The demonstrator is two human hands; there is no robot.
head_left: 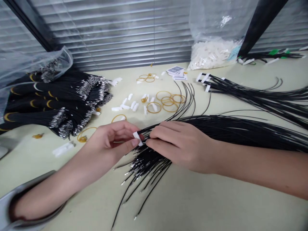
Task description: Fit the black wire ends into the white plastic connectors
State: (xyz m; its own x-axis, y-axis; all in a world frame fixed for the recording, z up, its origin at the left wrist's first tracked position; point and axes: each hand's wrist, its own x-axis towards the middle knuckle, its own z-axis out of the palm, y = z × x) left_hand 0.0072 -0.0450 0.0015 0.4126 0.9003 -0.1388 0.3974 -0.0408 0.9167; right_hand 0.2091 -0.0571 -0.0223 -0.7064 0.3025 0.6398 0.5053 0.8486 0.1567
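Between thumb and fingers, my left hand (115, 138) pinches a small white connector housing (138, 138) at the front of the black wires. My right hand (180, 144) is closed on thin black wires just right of that housing; its fingertips partly hide them. Under both hands lies a large loose bundle of black wires (216, 128), its metal-tipped ends (137, 165) fanned toward the near left. Some single wires stick out toward me, others curve up behind my right hand.
Wires with white housings (204, 80) lie at the right. Banded black wire bundles (60, 102) with metal tips fill the left. Loose white housings (132, 105), yellow rubber bands (170, 101) and patterned cards (176, 72) lie behind my hands. A clear bag of white parts (211, 54) stands by the blinds.
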